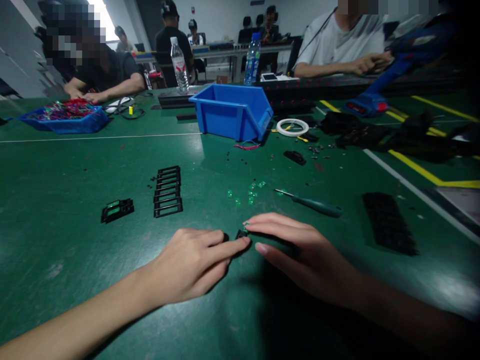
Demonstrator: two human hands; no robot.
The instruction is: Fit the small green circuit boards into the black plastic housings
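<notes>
Both my hands rest low on the green table, fingertips meeting at a small black plastic part. My left hand has its fingers curled, index and thumb pinching the part's near side. My right hand lies flatter, its index fingertip and thumb closing on the part from the right. Just beyond lie several small green clear pieces and a green-handled screwdriver. A row of black frames lies to the left.
A blue bin stands mid-table with a tape roll beside it. A black frame with green inserts, a black pad and a blue tray of coloured wires lie around. Other people sit at the far edge.
</notes>
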